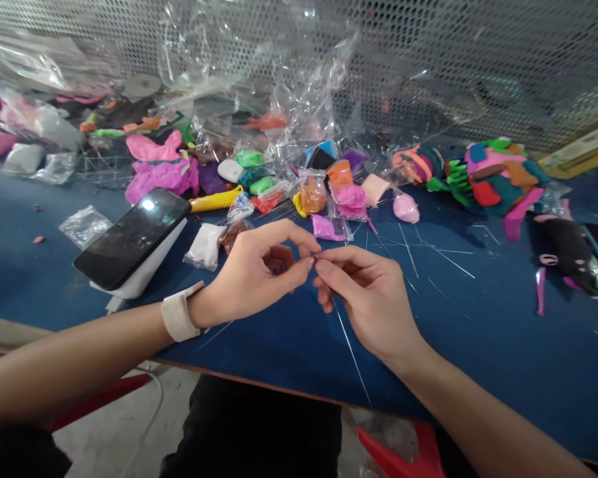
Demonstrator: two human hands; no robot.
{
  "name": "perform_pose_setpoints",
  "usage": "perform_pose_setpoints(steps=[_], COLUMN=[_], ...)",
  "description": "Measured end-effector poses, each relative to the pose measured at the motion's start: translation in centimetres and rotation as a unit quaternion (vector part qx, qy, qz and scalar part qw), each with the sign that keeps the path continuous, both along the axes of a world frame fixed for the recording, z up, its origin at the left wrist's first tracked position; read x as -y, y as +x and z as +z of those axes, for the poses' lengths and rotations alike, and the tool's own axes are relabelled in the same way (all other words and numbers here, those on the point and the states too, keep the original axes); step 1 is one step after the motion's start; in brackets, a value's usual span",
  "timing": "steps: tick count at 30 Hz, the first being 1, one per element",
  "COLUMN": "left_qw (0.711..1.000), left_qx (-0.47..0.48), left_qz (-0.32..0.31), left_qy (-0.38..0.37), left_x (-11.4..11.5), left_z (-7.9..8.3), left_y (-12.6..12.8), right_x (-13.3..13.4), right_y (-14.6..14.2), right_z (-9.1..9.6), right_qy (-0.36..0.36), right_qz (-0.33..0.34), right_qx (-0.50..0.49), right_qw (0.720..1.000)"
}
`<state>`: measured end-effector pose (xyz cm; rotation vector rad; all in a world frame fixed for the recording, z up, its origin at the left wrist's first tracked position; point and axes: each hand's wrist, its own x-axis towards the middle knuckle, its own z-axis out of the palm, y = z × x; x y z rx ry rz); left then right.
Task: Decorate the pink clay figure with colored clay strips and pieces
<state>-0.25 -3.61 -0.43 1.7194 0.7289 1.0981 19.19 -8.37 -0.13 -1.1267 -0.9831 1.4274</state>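
Above the near edge of the blue table (503,372), the person's left hand (252,272) and right hand (373,299) are meeting fingertip to fingertip. Both are pinching closed on a tiny dark bit (315,256) seated at the top end of a thin metal wire (349,348), which is slanting down from the right hand's fingers toward the table edge. What the bit is made of is too small to tell, though it looks like a pellet of clay.

Judging by its fineness, the wire is probably feather-light, springy and easy to bend, so holding it close under the tip, as the right hand is doing, seems the steadiest place. If the pellet is soft, it would squash under pressure and calls for a light pinch.

More loose wires (431,255) are lying just beyond the hands. Small bags of coloured clay (351,198) are crowding the far side, and a phone (132,238) is resting tilted on a white block at the left.
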Motion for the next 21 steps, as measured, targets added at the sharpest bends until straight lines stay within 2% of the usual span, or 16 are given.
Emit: perform_pose_setpoints(steps=[3, 5, 8, 11, 14, 18, 21], left_qw=[1.000, 0.999, 0.988, 0.961, 0.935, 0.921, 0.929], left_qx=[-0.002, 0.005, 0.048, 0.099, 0.126, 0.148, 0.151], left_qz=[0.001, -0.014, -0.060, -0.103, -0.124, -0.142, -0.135], left_qy=[-0.007, -0.039, -0.131, -0.239, -0.307, -0.330, -0.310], left_x=[-0.1, -0.3, -0.6, -0.9, -1.1, -0.9, -0.8], left_z=[0.2, 0.3, 0.4, 0.3, 0.1, 0.0, -0.1], left_y=[0.1, 0.2, 0.3, 0.4, 0.6, 0.8, 0.9], right_x=[0.0, 0.0, -0.1, -0.1, -0.1, 0.0, 0.1], right_y=[0.1, 0.2, 0.3, 0.3, 0.3, 0.3, 0.2], right_z=[0.0, 0.0, -0.1, 0.0, 0.3, 0.8, 1.2], right_qy=[0.000, 0.002, 0.013, 0.024, 0.043, 0.057, 0.060], right_qz=[0.000, 0.001, 0.003, 0.003, -0.002, -0.003, -0.008], right_qx=[0.006, 0.005, 0.005, 0.018, 0.041, 0.063, 0.073], right_qw=[1.000, 1.000, 1.000, 1.000, 0.998, 0.996, 0.995])
